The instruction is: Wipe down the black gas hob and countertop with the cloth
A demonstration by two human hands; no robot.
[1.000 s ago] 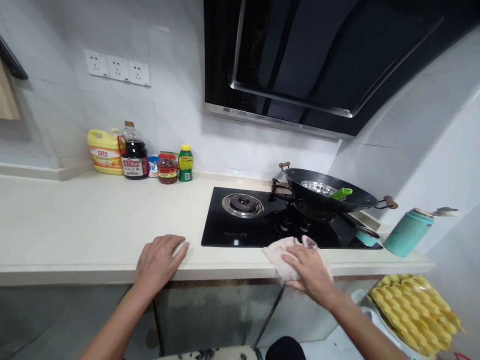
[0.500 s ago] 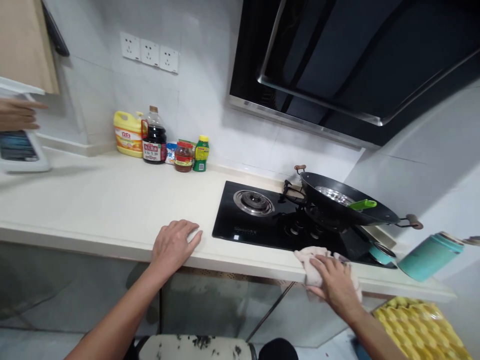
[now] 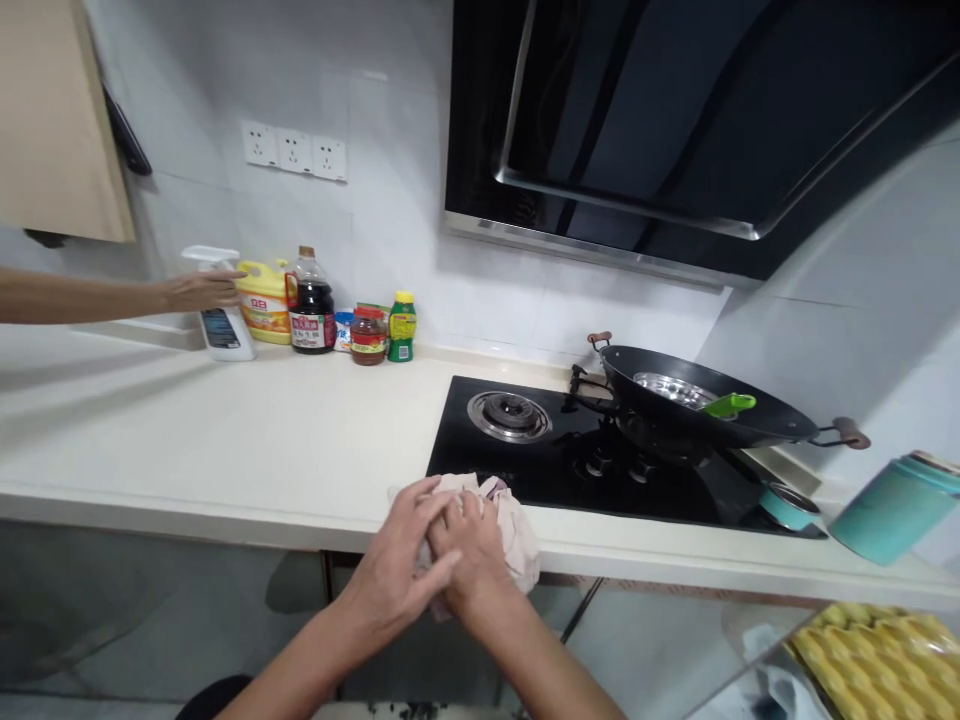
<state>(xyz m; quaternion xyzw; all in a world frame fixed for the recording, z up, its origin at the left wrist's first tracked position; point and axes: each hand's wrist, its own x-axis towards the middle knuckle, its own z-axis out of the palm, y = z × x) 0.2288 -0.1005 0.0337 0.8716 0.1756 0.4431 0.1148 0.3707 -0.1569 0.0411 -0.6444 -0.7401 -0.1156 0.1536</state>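
Note:
At the counter's front edge, just before the stove, lies a crumpled pale pink cloth (image 3: 519, 540). My right hand (image 3: 471, 550) presses down on it with fingers curled into the fabric. Close against it, my left hand (image 3: 401, 560) curves over the cloth's left part, thumb below and fingers above. The two hands touch or nearly touch; part of the cloth is hidden beneath them. Right behind the cloth is the black gas stove (image 3: 570, 480), with a bare burner (image 3: 510, 415) on its left.
A wok (image 3: 757, 425) with a green-handled utensil (image 3: 731, 404) sits on the stove's right. Another person's hand (image 3: 202, 292) touches a white spray bottle (image 3: 227, 335) beside several condiment containers. A turquoise container (image 3: 892, 510) and yellow egg trays (image 3: 885, 660) are at right; the range hood (image 3: 615, 130) hangs above.
My right hand has slid the cloth left along the counter edge, and my left hand has joined it there. The other person's spray bottle has moved right, next to the yellow jug.

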